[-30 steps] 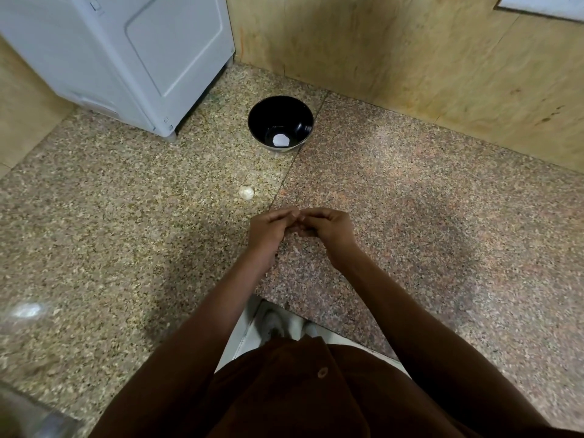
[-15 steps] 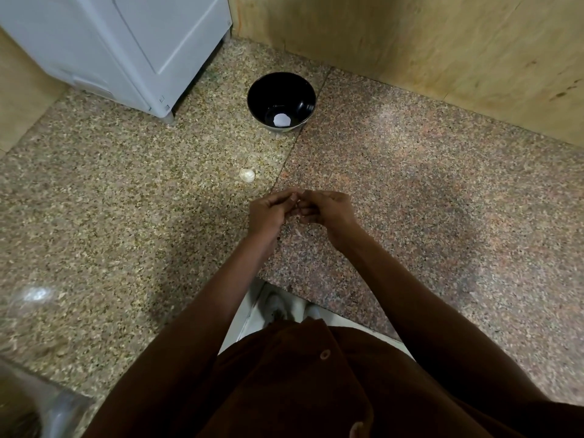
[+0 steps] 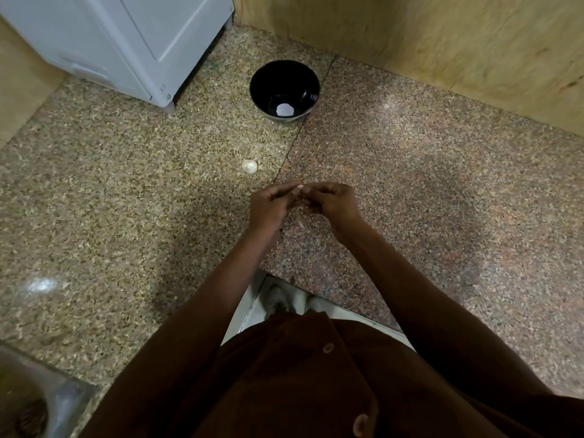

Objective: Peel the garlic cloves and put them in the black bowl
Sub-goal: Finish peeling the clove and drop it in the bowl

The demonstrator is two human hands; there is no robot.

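Granite counter: both hands, left and right, pinch one small garlic clove together.

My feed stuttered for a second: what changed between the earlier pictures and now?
Little. The left hand and right hand still work together at a small pale bit pinched between their fingertips. The black bowl and the garlic clove on the counter have not moved.
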